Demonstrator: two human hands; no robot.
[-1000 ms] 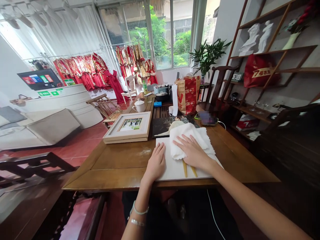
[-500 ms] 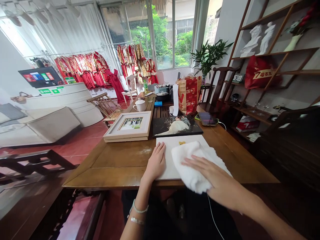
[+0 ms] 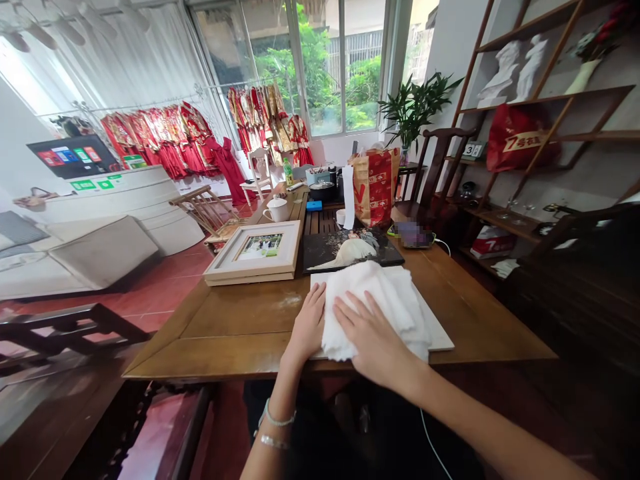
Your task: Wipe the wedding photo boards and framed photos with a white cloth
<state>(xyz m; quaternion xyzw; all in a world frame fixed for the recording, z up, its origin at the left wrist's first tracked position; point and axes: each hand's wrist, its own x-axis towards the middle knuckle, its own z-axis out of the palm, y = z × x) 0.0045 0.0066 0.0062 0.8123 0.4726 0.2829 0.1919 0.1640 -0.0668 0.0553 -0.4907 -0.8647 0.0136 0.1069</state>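
A white towel [image 3: 373, 293] lies bunched over a flat white board [image 3: 440, 337] at the near edge of the wooden table. My right hand [image 3: 367, 327] presses on the towel with its fingers spread flat. Along the board's left edge rests my left hand [image 3: 309, 320], its fingers stretched out and close beside the towel. Most of the board's top is hidden under the towel, including the yellow mark seen earlier. Just beyond it lies a dark picture panel [image 3: 350, 252] showing a figure in a white dress. A pale wooden picture frame [image 3: 257, 250] sits to its left.
On the wooden table [image 3: 240, 320] stand a white lidded cup [image 3: 277, 210], a red and brown paper bag [image 3: 374, 187] and a phone [image 3: 414, 235] with a white cable. A dark chair [image 3: 435, 167] is at the right; a bamboo chair [image 3: 205, 210] stands left.
My right hand has moved left with the towel, which now covers the board's middle and the yellow mark. The board's right corner has come into sight. My left hand stays at the left edge.
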